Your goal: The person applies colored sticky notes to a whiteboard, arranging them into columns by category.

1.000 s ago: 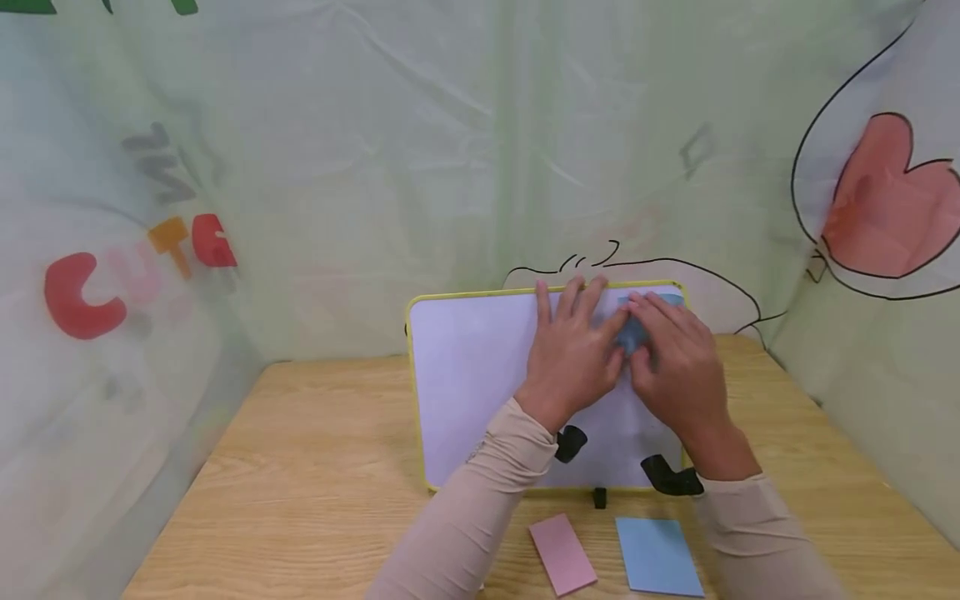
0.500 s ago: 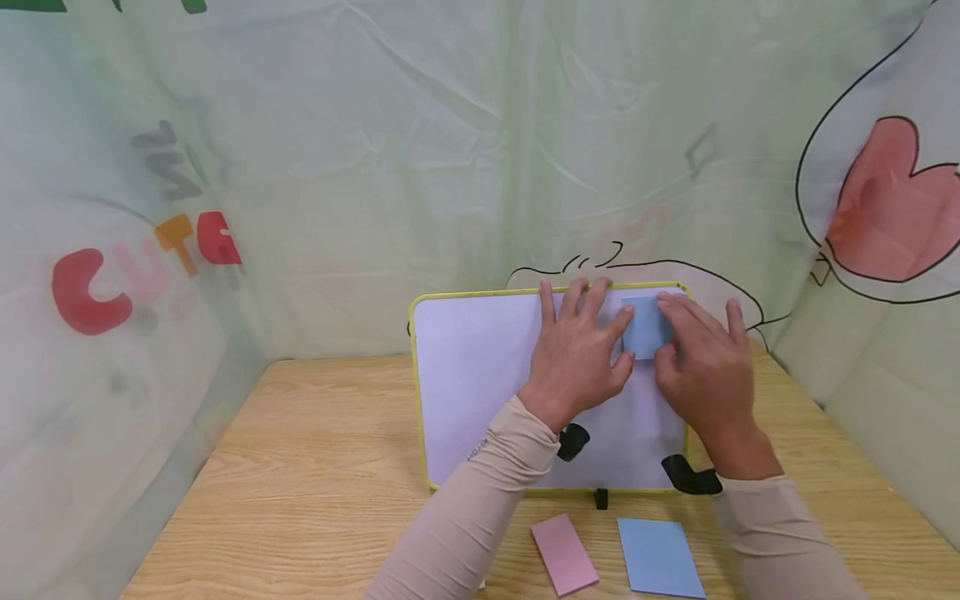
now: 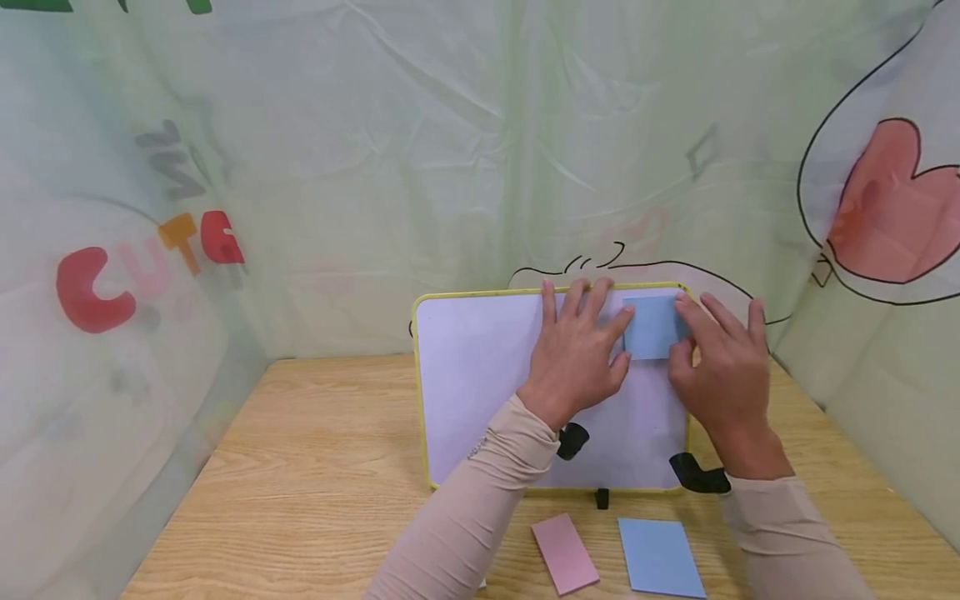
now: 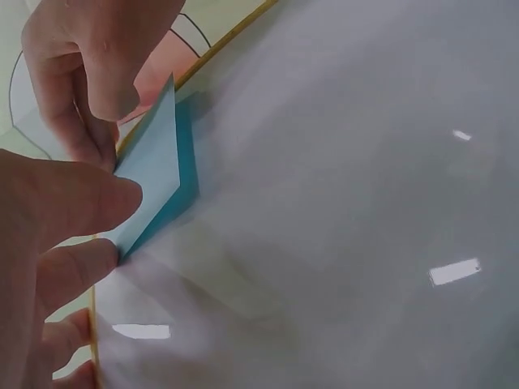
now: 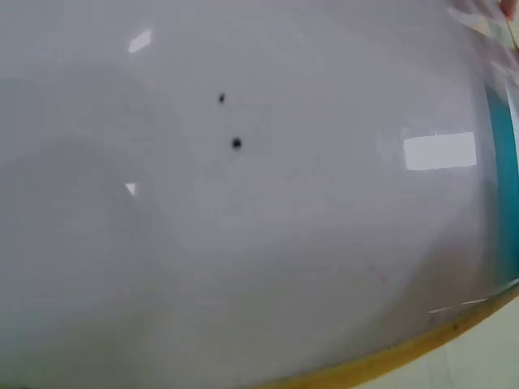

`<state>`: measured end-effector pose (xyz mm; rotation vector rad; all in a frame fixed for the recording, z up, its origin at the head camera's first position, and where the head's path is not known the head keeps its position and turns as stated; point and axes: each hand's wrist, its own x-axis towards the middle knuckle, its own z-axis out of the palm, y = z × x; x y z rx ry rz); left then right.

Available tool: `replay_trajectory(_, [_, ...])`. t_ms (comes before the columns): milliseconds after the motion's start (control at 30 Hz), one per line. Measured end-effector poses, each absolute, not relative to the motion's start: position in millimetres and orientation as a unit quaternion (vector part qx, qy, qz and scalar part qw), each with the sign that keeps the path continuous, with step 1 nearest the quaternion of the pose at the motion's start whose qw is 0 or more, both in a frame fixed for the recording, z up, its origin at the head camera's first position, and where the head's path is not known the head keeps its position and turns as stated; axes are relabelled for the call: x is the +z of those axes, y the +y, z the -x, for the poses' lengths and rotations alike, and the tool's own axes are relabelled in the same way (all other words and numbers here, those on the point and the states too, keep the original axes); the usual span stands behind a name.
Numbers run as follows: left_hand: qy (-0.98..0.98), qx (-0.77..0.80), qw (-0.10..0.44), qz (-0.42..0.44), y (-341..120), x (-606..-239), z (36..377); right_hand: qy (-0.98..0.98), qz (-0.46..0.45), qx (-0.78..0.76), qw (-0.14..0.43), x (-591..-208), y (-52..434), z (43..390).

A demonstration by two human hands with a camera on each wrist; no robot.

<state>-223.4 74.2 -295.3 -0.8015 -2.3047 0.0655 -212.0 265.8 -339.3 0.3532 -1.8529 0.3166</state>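
Note:
A white board [image 3: 480,383] with a yellow frame stands tilted on the wooden table [image 3: 315,467]. A blue sticky note [image 3: 651,327] lies on its upper right corner. My left hand [image 3: 581,329] rests flat on the board with straight fingers, and its index finger touches the note's left edge. My right hand [image 3: 712,333] lies over the board's right edge, thumb and fingers touching the note's right side. In the left wrist view the note [image 4: 150,182] sits between my left thumb and the right hand's fingertips [image 4: 89,81]. The right wrist view shows the bare board [image 5: 243,211] and the note's edge [image 5: 504,186].
A pink pad [image 3: 565,552] and a larger blue pad [image 3: 660,557] lie on the table in front of the board. A small black foot [image 3: 600,498] props the board's lower edge. Pale green sheeting [image 3: 337,167] with printed letters and a heart closes in all sides.
My right hand has slid from over the note to its right edge, uncovering the note. The left hand has stayed flat on the board.

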Motion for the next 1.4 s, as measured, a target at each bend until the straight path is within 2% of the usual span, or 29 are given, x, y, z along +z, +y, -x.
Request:
replay_trajectory(167, [-0.886, 0.042, 0.341, 0.310, 73, -296, 223, -0.789, -0.155, 0.139, 0.577, -337, 263, 211])
replay_trajectory(333, [-0.885, 0.048, 0.337, 0.316, 72, -295, 223, -0.786, -0.199, 0.139, 0.568, -335, 253, 210])
replay_trajectory(533, [-0.864, 0.028, 0.382, 0.326, 73, -304, 223, -0.787, -0.245, 0.141, 0.549, -335, 244, 212])
replay_trajectory(733, [-0.852, 0.020, 0.404, 0.332, 75, -316, 221, -0.783, -0.253, 0.143, 0.550, -336, 244, 214])
replay_trajectory(1067, [-0.844, 0.027, 0.429, 0.319, 76, -314, 230, -0.791, -0.262, 0.148, 0.533, -341, 248, 215])
replay_trajectory(1400, [-0.832, -0.032, 0.464, 0.303, 88, -321, 240, -0.788, -0.245, 0.160, 0.542, -344, 249, 215])
